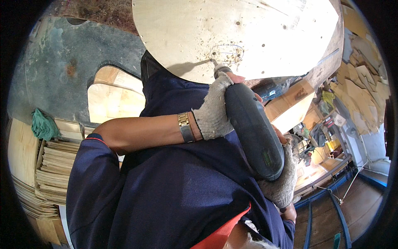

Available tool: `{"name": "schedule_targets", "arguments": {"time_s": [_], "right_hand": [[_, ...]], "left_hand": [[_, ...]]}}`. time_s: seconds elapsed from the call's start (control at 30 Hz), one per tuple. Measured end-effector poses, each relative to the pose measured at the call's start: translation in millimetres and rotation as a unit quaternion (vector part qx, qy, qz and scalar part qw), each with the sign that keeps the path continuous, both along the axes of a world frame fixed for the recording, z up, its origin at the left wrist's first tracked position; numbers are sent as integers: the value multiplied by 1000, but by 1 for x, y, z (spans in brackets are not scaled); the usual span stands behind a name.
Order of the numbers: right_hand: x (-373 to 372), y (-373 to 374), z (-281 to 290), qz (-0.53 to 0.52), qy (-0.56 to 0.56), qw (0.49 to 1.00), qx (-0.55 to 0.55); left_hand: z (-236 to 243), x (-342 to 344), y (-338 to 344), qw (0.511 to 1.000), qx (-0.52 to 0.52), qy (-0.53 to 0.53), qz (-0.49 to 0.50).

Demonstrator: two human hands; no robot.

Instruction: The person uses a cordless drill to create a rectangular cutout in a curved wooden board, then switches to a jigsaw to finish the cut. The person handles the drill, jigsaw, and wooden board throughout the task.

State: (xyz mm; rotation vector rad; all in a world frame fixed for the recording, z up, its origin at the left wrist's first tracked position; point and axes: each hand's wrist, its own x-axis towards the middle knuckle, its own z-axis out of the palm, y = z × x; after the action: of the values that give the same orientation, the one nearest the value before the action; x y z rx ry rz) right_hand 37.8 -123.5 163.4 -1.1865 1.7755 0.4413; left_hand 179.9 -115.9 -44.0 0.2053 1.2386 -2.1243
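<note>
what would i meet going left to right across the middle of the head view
Green cloth → pale curved wooden panels → metal wristband → gloved left hand → dark drill → pile of brown sheet pieces

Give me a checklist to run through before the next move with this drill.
1. Two-handed hold: ok; left hand grips the drill near its front, right hand farther back.
2. Trigger finger: cannot tell; the trigger is hidden.
3. Glove clear of chuck: not ok; the left glove sits close beside the chuck.
4. Bit touching board: cannot tell; the bit points at the board.
5. Board surface clean: not ok; wood chips are scattered there.
</note>
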Motion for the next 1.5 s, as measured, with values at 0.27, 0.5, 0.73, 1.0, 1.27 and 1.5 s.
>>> {"name": "schedule_targets", "arguments": {"time_s": [0.27, 0.5, 0.73, 1.0, 1.27, 1.5], "right_hand": [[8, -7, -3, -22, -19, 999, -17], [24, -26, 2, -35, 6, 998, 50], [30, -34, 4, -48, -63, 995, 62], [27, -42, 4, -91, -27, 990, 108], [31, -51, 4, 9, -4, 994, 107], [34, -57, 3, 67, -9, 993, 95]], "left_hand": [[-11, -5, 5, 999, -42, -2, -34], [-13, -5, 7, 999, -41, 31, -14], [-12, -5, 5, 998, -56, 14, -13], [-14, -10, 9, 997, -71, 14, 17], [-9, -6, 8, 996, -76, -1, 51], [-17, -14, 13, 985, -128, 15, 117]]}}
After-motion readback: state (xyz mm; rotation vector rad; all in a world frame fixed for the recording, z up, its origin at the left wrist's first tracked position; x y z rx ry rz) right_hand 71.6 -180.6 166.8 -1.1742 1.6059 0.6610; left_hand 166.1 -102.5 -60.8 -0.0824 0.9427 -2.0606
